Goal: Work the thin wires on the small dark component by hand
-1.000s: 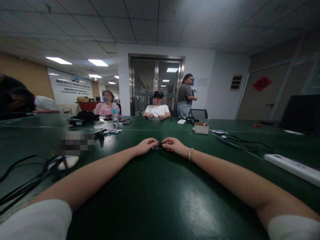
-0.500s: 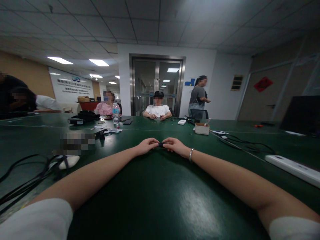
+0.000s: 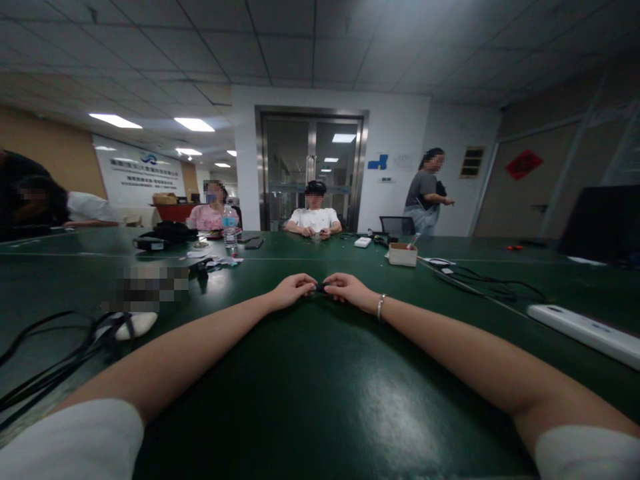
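Observation:
Both my arms reach forward over the dark green table [image 3: 320,373]. Between my fingertips is a small black object [image 3: 321,288], too small and dark for its kind to be told. My left hand [image 3: 294,291] pinches its left end. On the other end, the thumb and fingers of my right hand [image 3: 347,289] are closed, and a silver bracelet [image 3: 381,307] circles that wrist. My fingers cover much of the object, which is held low over the tabletop.
A small open box [image 3: 403,255] stands beyond my right hand, with cables [image 3: 480,283] and a white power strip [image 3: 585,328] further right. Leftward are a water bottle [image 3: 230,230], a phone [image 3: 254,244] and black cables [image 3: 55,360]. A person [image 3: 314,217] sits opposite.
The standing person at the back has moved to the right. My hands keep their hold on the small black object, with almost no movement. The view has shifted very slightly.

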The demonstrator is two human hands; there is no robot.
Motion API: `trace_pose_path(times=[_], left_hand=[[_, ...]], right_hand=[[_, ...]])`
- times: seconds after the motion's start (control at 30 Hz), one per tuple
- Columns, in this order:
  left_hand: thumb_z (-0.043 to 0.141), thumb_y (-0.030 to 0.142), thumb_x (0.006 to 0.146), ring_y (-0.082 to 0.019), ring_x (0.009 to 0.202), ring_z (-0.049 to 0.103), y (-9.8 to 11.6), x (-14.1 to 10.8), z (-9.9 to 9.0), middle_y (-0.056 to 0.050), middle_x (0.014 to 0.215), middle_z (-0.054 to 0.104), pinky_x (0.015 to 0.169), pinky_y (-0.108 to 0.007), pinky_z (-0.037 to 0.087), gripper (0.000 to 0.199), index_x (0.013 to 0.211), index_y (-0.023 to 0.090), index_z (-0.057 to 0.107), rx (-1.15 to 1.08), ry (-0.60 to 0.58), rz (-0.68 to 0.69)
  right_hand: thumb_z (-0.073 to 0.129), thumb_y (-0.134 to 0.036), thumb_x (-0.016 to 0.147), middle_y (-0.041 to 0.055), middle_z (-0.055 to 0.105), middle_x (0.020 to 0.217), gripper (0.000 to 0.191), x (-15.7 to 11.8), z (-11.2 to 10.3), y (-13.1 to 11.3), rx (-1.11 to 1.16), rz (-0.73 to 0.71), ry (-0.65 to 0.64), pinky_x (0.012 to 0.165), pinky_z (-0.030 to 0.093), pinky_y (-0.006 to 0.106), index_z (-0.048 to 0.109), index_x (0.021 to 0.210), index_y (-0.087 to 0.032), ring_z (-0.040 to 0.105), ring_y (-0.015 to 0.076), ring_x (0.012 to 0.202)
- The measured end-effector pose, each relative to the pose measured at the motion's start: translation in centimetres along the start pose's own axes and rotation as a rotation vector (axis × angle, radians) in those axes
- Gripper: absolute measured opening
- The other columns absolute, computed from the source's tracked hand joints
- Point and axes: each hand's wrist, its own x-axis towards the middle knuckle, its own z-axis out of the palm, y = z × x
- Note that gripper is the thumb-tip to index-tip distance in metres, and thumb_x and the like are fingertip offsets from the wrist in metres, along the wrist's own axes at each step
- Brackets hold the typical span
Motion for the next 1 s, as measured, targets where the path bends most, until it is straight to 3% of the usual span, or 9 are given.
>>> trace_pose_path(times=[0.17,0.4,0.73,0.9,1.0], left_hand=[[0.067,0.036,0.074,-0.013,0.076,0.057,-0.05,-0.04,-0.09,-0.007,0.089,0.066,0.075,-0.029,0.046,0.037,0.101,0.012,0.063,0.041,0.037,0.005],[0.065,0.038,0.075,-0.014,0.076,0.059,-0.43,0.07,-0.05,-0.006,0.085,0.066,0.075,-0.030,0.046,0.038,0.102,0.012,0.061,-0.028,-0.003,0.010],[0.065,0.042,0.074,-0.012,0.070,0.055,0.21,-0.17,-0.06,-0.004,0.082,0.065,0.064,-0.026,0.043,0.040,0.101,0.013,0.063,0.027,0.033,-0.009],[0.054,0.045,0.082,-0.012,0.067,0.056,0.10,-0.07,0.05,-0.005,0.079,0.067,0.061,-0.025,0.042,0.040,0.102,0.012,0.061,-0.007,0.010,-0.074],[0.061,0.042,0.077,-0.012,0.068,0.056,-0.20,0.04,0.12,-0.004,0.077,0.066,0.063,-0.025,0.043,0.038,0.101,0.012,0.061,-0.021,0.015,-0.021]], right_hand=[[0.073,-0.023,0.074,0.0015,0.065,0.074,0.026,0.03,-0.03,0.07,0.022,0.001,-0.009,0.044,0.037,0.015,0.062,0.096,-0.014,0.051,0.0058,0.053],[0.071,-0.022,0.075,0.0006,0.064,0.072,0.024,-0.07,0.07,-0.02,0.023,-0.005,-0.009,0.044,0.037,0.015,0.062,0.095,-0.014,0.052,0.0058,0.053],[0.071,-0.023,0.075,0.0009,0.065,0.073,0.024,-0.05,0.06,-0.07,0.017,0.006,-0.005,0.043,0.037,0.015,0.062,0.095,-0.014,0.051,0.0058,0.053],[0.070,-0.020,0.077,0.0011,0.065,0.073,0.021,0.00,0.06,-0.06,0.009,0.009,-0.005,0.044,0.037,0.015,0.062,0.095,-0.014,0.051,0.0055,0.053],[0.070,-0.022,0.076,0.0016,0.066,0.074,0.022,0.08,0.04,0.04,0.010,0.004,-0.006,0.043,0.037,0.015,0.062,0.095,-0.014,0.051,0.0056,0.052]])
